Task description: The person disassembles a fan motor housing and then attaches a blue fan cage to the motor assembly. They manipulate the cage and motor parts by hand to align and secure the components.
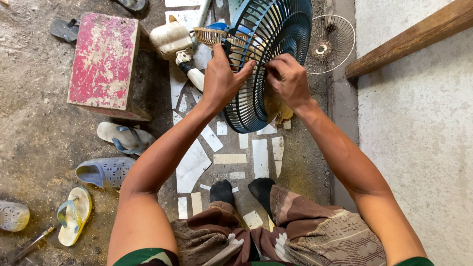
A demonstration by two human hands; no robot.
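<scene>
Fan guards [268, 93]: two. Stool [103, 61]: one. Hands [222, 79]: two. Loose footwear [123, 137]: perhaps seven.

Red stool [103, 61], sandals [123, 137], white grille [329, 43], poss. screwdriver [27, 246] btm-left.

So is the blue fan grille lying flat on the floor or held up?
Held up: the blue fan grille stands on edge, gripped by left hand and right hand.

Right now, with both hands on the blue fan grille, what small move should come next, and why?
Probably ease the blue fan grille apart at its rim: the left hand and right hand both pinch that edge, and a loose white wire grille lies behind it.
</scene>
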